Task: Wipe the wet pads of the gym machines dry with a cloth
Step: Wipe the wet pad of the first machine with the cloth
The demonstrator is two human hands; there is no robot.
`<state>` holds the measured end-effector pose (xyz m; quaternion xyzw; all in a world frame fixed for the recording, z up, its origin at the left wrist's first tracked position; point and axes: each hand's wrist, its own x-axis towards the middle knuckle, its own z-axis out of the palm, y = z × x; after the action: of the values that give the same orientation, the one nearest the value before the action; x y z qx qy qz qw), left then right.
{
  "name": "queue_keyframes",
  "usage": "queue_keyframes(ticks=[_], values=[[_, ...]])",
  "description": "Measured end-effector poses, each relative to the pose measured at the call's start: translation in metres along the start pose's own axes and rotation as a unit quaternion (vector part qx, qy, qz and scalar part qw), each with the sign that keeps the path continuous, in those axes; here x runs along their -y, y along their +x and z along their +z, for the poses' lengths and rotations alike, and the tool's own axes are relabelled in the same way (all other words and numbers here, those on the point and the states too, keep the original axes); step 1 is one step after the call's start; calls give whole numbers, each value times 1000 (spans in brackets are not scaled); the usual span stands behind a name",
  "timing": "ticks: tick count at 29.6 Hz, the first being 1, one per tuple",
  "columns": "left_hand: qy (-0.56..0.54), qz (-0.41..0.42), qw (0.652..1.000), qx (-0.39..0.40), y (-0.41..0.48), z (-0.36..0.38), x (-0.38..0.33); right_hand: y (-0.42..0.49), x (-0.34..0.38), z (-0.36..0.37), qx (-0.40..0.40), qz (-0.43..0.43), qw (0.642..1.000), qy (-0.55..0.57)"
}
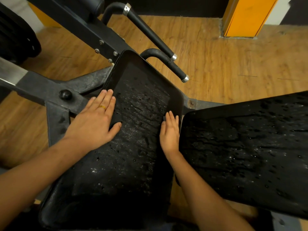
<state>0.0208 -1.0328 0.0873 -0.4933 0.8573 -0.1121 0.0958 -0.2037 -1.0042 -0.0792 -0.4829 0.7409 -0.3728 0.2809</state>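
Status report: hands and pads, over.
Left hand and right hand flat on middle pad. Droplets on it and on right pad. Cloth not clearly seen. Nothing blocking.

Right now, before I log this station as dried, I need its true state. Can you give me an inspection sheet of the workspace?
Surface: long black padded machine seat, beaded with water drops, not dry.
Job's things: second black pad to the right, also covered in drops. A dark rough layer over the seat's middle may be a black cloth; cannot tell.
Clutter: nothing seen.
Grips: left hand flat on the seat's left edge, wearing a gold ring; right hand at its right edge, fingers straight.
Cables: nothing seen.
Surroundings: black steel frame, black bar handles with chrome ends, wood-look floor, orange post.
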Motion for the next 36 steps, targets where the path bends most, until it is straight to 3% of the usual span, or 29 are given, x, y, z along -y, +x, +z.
queue_keyframes(ticks=[6, 15, 24, 32, 36], values=[[-4, 0, 1000, 4, 0, -3, -3, 41, 6, -6, 3, 42, 999, -13], [0, -2, 1000, 0, 0, -5, -2, -94, -3, 8, -12, -1, 1000, 22], [6, -3, 1000, 6, 0, -5, -2, -15, 8, 4, 6, 35, 999, 20], [6, -1, 1000, 11, -2, -8, -3, -152, 4, 14, -26, 0, 999, 29], [9, 0, 1000, 1, -2, -6, -3, -132, 1, 11, 6, -1, 1000, 22]])
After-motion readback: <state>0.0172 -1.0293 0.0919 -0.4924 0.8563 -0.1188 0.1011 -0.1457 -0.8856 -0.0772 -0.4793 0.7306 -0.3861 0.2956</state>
